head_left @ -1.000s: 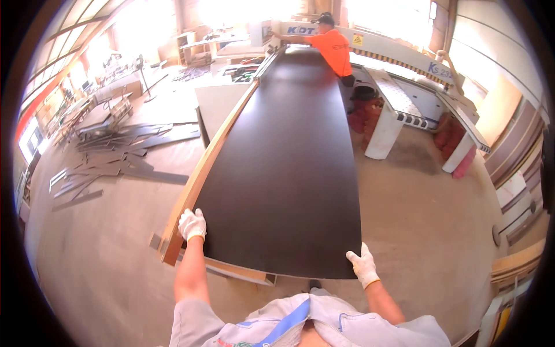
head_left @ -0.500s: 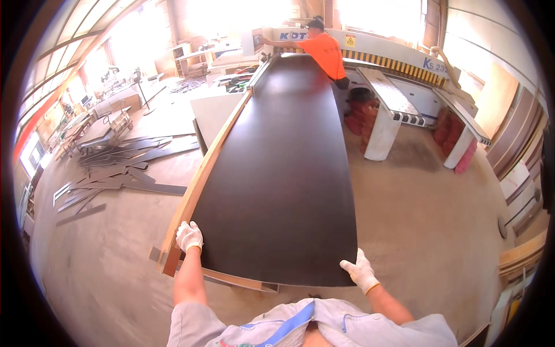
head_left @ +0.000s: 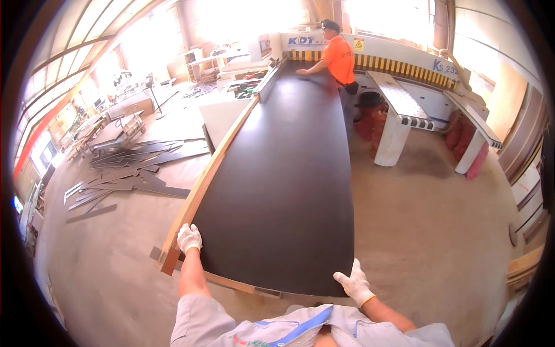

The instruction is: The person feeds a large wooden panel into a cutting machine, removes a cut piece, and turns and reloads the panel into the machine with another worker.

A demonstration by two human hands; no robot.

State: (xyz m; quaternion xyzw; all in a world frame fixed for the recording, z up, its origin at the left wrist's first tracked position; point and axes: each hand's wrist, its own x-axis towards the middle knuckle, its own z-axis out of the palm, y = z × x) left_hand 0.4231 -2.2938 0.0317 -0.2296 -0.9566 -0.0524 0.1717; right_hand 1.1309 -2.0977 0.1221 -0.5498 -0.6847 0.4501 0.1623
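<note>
From the head view, we see a big black board (head_left: 277,191) lying long in front of us, with a wooden rail (head_left: 215,168) along its left side. Our left hand (head_left: 189,237) is at its near left edge, by the rail; we cannot tell if that grip is clamped on anything. Our right hand (head_left: 355,283) is at the near right corner, its grip apart, thumb spread from fingers. At the far end, a person in orange (head_left: 338,61) reaches over the board.
</note>
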